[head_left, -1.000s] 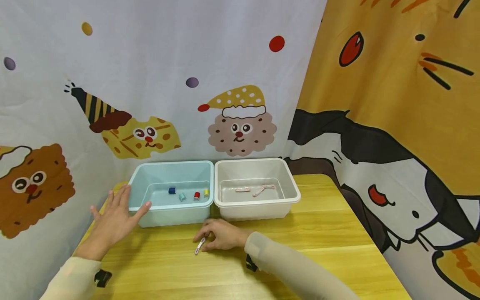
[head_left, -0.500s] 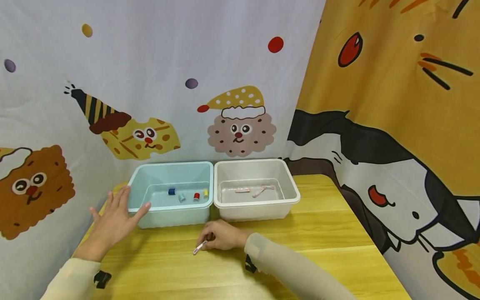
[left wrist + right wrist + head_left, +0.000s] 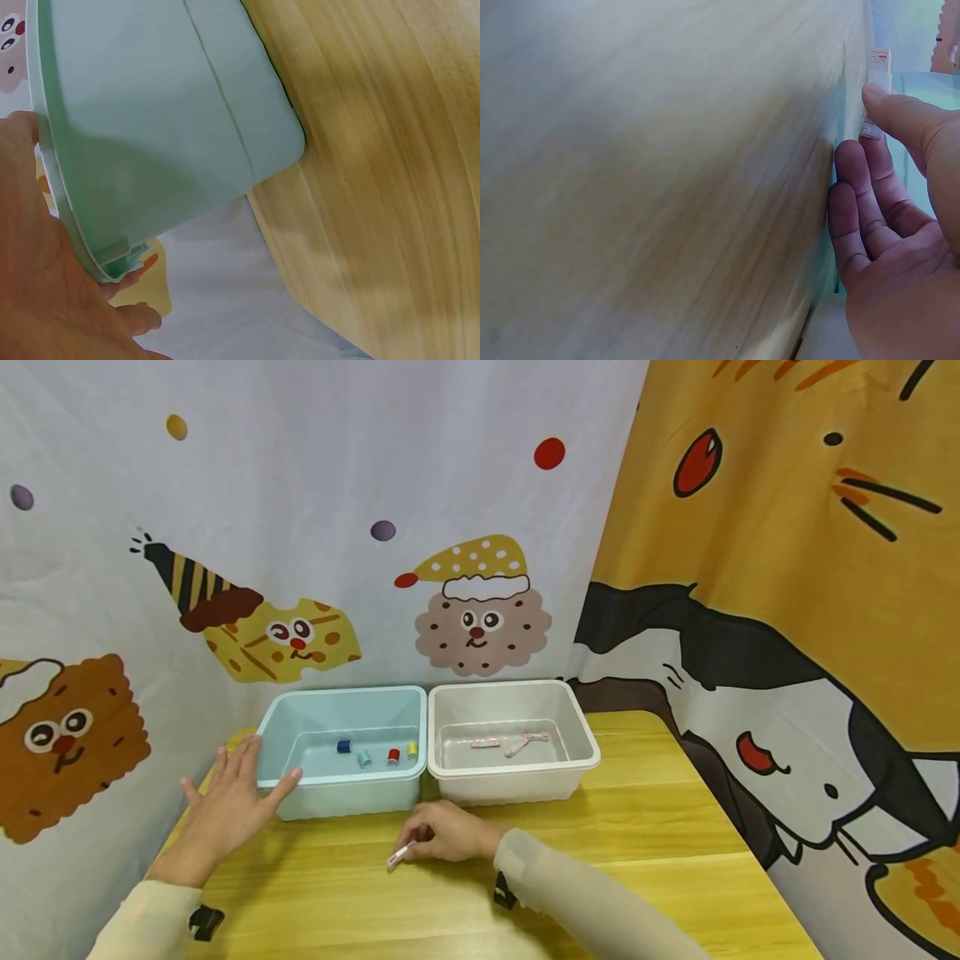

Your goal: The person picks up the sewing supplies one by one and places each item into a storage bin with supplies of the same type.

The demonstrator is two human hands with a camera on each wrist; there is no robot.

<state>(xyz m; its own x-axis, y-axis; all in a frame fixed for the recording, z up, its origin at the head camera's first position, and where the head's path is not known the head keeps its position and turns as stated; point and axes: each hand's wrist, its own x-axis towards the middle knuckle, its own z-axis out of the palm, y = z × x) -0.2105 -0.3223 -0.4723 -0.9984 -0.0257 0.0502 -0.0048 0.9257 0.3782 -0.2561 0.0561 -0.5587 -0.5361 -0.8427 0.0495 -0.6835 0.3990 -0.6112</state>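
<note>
My right hand (image 3: 450, 832) is low over the table in front of the bins. Thumb and fingers pinch a small, flat folded tape measure (image 3: 401, 856), whitish-pink. In the right wrist view its surface (image 3: 879, 82) shows fine tick marks and a red mark; the thumb covers part of it. My left hand (image 3: 225, 810) lies with spread, mostly straight fingers against the left front corner of the light-blue bin (image 3: 348, 797). Several thread spools, including a red one (image 3: 393, 757) and a navy one (image 3: 344, 747), lie inside that bin.
Right beside the blue bin stands a white bin (image 3: 517, 787). It holds a pink strip (image 3: 485, 743) and a forked pink strip (image 3: 528, 742). Both bins stand on the wooden table (image 3: 645, 827), close to a patterned curtain (image 3: 480, 460) behind.
The tape measure has tilted from near upright to a slant, and its outer end now points down-left. My right fingers have drawn in around it. The left hand stays at the bin corner.
</note>
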